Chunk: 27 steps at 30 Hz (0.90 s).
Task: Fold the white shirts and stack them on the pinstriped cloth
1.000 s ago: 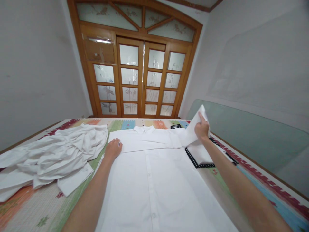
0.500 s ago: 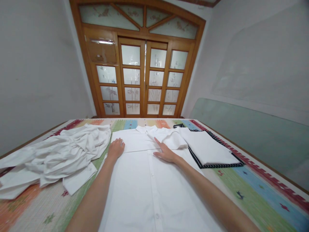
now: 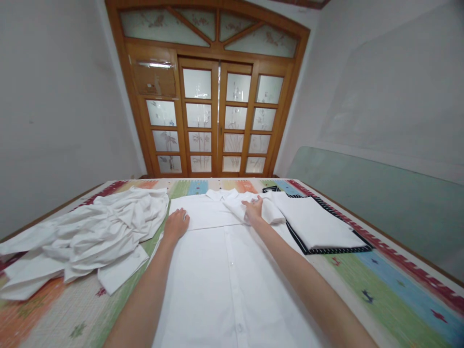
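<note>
A white button-up shirt [image 3: 203, 275] lies front up, its collar [image 3: 222, 194] at the far end and its button strip running toward me. One sleeve is laid flat across the upper chest. My left hand [image 3: 177, 223] rests on the shirt near the left shoulder, fingers lying on the cloth. At the other side, my right hand [image 3: 254, 210] pinches the bunched second sleeve [image 3: 270, 212] between thumb and fingers. Part of the sleeve is hidden behind that hand.
A crumpled white garment pile [image 3: 108, 232] lies to the left. On the right, a folded white garment [image 3: 315, 222] rests on a black cloth with white stripes [image 3: 337, 250]. A colourful patterned cover [image 3: 348, 285] lies underneath. Beyond stand wooden glazed doors [image 3: 217, 116]; a pale green panel [image 3: 362, 188] lines the right wall.
My right hand has moved away from me and slightly right, from lying with spread fingers on the shirt to gripping the sleeve. My left hand stays on the shoulder area.
</note>
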Available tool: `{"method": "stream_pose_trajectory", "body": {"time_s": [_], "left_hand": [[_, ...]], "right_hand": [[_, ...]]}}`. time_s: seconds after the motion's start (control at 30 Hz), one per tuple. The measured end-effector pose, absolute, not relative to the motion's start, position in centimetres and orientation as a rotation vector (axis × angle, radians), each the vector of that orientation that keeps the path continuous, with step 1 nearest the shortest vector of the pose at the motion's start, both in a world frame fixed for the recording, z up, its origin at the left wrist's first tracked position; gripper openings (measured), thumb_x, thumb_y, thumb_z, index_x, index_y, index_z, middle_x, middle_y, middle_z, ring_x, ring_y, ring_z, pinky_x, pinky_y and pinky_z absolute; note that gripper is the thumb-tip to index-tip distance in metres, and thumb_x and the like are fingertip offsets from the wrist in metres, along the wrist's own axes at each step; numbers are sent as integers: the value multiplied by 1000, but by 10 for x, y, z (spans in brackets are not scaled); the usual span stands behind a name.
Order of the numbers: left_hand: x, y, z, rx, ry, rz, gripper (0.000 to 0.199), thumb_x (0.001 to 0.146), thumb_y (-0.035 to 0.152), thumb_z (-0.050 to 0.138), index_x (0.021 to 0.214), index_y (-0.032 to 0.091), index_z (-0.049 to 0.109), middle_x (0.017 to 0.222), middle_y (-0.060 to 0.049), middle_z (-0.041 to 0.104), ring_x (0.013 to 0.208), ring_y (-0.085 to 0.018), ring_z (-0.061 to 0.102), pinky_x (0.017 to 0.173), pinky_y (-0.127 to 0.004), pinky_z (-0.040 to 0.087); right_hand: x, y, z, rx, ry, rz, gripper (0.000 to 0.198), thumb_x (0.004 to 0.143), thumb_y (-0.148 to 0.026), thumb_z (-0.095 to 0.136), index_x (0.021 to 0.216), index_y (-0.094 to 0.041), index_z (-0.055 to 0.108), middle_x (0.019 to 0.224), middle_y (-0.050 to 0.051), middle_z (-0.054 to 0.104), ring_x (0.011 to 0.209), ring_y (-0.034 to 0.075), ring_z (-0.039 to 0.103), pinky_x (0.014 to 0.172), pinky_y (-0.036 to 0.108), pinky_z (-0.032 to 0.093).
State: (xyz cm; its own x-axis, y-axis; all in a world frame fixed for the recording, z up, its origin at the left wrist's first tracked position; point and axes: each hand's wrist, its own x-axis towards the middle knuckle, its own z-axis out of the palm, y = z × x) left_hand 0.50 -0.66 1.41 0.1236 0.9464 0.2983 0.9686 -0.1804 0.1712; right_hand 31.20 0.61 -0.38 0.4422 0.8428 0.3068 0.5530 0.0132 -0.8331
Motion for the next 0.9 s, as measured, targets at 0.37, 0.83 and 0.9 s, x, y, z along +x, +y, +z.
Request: {"method": "stream_pose_trajectory", "body": {"time_s": [0.37,0.83,0.9], "left_hand": [[5,-7,14,-2358,-1935,-655,36,96,25,31,109,15,63,120,-14,67,119,-23,59,102,-35,42],[-6,-5,16,-2253,-2071,-1499,43,93,47,32,110,19,59,80,-5,69,83,-22,66,78,-32,47],[-6,-4,16,-2169,-2125,-1530,48,84,48,48,119,17,56,70,-2,65,75,-23,65,75,-32,48]], "right_hand": [[225,-4,0,-1220,-1576,459,87,71,-8,45,154,-15,17,144,12,51,136,20,44,108,39,41],[221,-41,4,-1293,-2428,287,62,92,-37,52,149,-18,36,156,11,31,143,23,32,119,43,22],[221,-43,4,-1341,-2377,287,63,92,-37,51,149,-18,35,154,11,36,141,23,37,117,42,27]]}}
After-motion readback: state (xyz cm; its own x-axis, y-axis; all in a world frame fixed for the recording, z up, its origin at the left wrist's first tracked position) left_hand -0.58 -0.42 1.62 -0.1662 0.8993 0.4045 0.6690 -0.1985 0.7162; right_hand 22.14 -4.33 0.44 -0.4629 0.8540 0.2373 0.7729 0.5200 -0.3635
